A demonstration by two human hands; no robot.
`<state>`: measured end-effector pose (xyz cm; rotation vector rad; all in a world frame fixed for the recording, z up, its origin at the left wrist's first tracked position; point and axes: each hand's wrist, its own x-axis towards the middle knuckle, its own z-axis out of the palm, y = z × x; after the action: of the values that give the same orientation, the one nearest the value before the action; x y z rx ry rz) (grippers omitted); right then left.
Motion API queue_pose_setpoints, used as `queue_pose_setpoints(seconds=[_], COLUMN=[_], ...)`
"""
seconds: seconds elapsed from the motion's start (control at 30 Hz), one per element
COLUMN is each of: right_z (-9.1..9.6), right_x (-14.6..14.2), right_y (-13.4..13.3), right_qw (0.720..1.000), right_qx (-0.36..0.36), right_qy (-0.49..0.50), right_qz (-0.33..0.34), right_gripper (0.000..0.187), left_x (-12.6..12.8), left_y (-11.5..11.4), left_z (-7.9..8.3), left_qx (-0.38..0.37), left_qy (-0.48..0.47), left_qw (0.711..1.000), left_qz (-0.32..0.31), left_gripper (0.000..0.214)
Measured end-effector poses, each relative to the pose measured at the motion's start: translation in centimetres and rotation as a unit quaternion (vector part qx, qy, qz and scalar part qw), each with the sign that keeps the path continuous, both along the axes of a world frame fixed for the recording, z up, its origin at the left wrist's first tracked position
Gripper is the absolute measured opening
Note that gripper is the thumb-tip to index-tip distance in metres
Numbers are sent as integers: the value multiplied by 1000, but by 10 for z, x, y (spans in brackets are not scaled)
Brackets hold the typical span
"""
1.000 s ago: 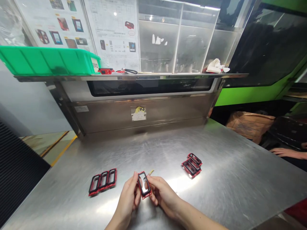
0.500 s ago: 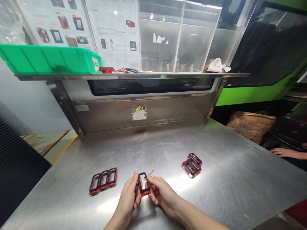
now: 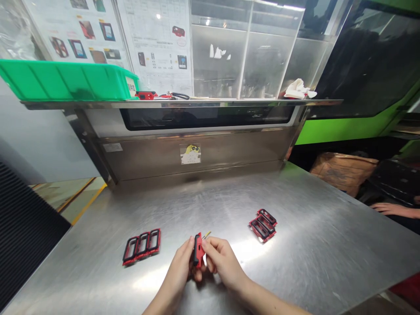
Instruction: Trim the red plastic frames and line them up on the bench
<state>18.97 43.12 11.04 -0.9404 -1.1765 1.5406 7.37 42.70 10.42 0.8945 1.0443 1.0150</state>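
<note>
- Two bare hands working at the front of the steel table (image 3: 295,253), and the left hand (image 3: 177,267) is curled in tight, fingers wrapped around a red-and-black frame (image 3: 197,249).
- The right hand (image 3: 223,261) is half closed, thumb and fingers pinching that same frame from the other side.
- There's the frame, turned edge-on between both hands, up over the table.
- A thin yellow-tipped bit (image 3: 206,235) pokes out just behind it; too small to tell what it is.
- Left of the hands, three matching frames (image 3: 141,246) lie side by side; to the right, a small pile (image 3: 262,225) of them.
- Over at the far right, a co-worker's hand (image 3: 390,209) sits by the table edge.
- Up on the steel shelf (image 3: 229,103): a green tray (image 3: 65,81), a red tool (image 3: 146,95), a white cloth (image 3: 298,89).
</note>
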Motion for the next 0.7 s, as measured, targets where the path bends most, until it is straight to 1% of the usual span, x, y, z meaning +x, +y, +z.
queue_pose_setpoints(seconds=[0.2,0.33,0.43,0.53,0.7], right_z=[1,0,0,1,0], right_x=[-2,-2,1,3,3], right_y=[-3,-4,-4,-5,-3], right_qw=[1000,999,999,997,996], right_qx=[16,27,38,57,63], right_qy=[7,23,-8,-37,-49], right_qz=[13,23,-11,-43,-36], right_gripper=[57,57,57,57,54], left_x=[3,3,0,-3,-3], left_y=[-3,-6,-6,-6,-5], left_z=[5,12,15,15,14], left_qx=[-18,-33,-74,-82,-88], left_qy=[-19,-41,-67,-84,-95], left_qw=[1000,999,995,993,992], left_qz=[-13,0,6,-1,-4], left_gripper=[53,47,45,45,43])
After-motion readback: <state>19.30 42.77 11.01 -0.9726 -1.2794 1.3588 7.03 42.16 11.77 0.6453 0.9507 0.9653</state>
